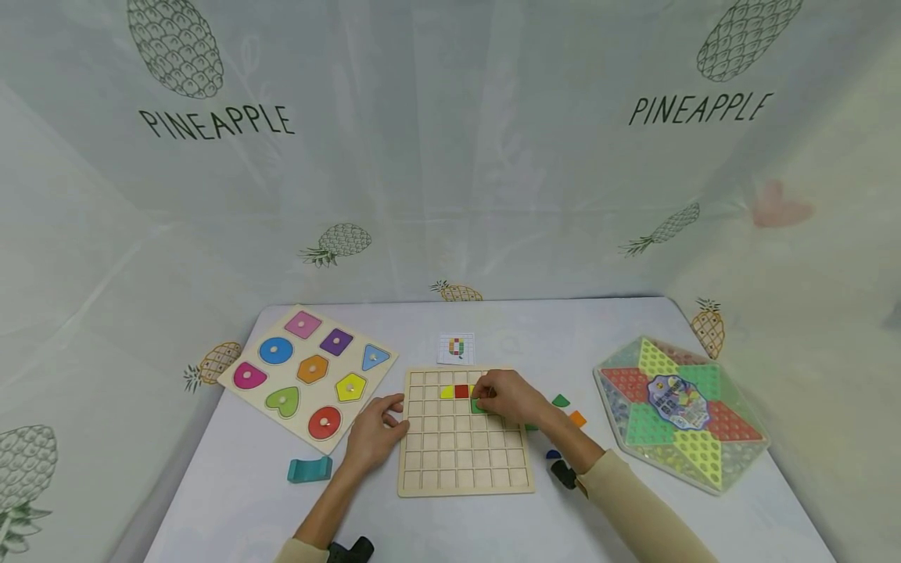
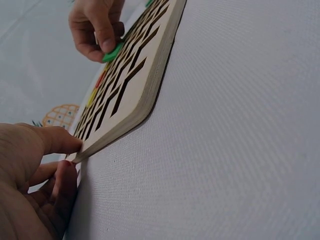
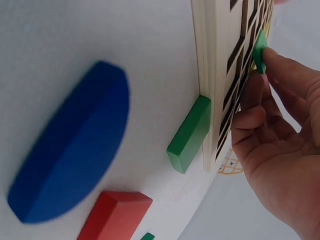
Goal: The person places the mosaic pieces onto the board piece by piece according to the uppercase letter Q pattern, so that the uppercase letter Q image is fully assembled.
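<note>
A wooden grid board (image 1: 464,473) lies flat, with yellow and red square blocks (image 1: 461,391) set in an upper row. My left hand (image 1: 373,430) is at its left edge; in the left wrist view the thumb and a finger pinch the board's corner (image 2: 135,105). Over the upper right of the grid, my right hand (image 1: 510,395) pinches a small green block (image 3: 259,50) between thumb and finger, tilted against the slots. Part of the board's right side is hidden under that hand. A pattern card (image 1: 456,349) lies just beyond the board.
Right of the board lie loose blocks: a blue rounded one (image 3: 75,145), a green one (image 3: 192,132), a red one (image 3: 115,215) and an orange one (image 1: 577,418). A shape puzzle (image 1: 338,438) and a teal block (image 1: 310,470) are at left, a hexagonal game box (image 1: 679,414) at right.
</note>
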Demonstrator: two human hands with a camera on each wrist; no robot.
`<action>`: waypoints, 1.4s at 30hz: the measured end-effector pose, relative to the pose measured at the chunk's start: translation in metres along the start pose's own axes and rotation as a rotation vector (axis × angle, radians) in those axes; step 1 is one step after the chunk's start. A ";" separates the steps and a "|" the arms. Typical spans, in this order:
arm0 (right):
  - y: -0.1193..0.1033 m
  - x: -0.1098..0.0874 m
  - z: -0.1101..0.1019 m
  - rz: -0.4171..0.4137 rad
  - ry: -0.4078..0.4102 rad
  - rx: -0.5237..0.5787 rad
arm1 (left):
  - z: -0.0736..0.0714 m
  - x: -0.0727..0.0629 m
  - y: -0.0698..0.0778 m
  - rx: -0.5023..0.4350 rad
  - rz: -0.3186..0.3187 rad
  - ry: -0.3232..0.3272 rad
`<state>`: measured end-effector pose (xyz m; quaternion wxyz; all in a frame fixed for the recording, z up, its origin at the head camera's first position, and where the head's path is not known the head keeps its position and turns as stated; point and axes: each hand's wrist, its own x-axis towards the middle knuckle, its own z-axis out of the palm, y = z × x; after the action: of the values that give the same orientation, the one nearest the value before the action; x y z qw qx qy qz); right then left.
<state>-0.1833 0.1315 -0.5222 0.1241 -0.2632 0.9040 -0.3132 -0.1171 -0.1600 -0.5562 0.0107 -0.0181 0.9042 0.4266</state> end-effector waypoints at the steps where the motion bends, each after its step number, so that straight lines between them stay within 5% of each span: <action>1: 0.000 0.000 0.000 -0.004 0.002 -0.002 | 0.000 0.000 0.000 0.001 0.000 0.000; 22: 0.000 0.001 0.003 -0.026 0.018 -0.031 | 0.000 0.001 0.001 -0.006 -0.002 -0.004; 42: 0.004 -0.009 -0.013 0.089 0.038 0.043 | 0.001 -0.001 0.001 0.002 -0.006 0.002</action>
<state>-0.1823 0.1458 -0.5138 0.1261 -0.2142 0.9101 -0.3315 -0.1165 -0.1586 -0.5559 0.0110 -0.0210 0.9047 0.4255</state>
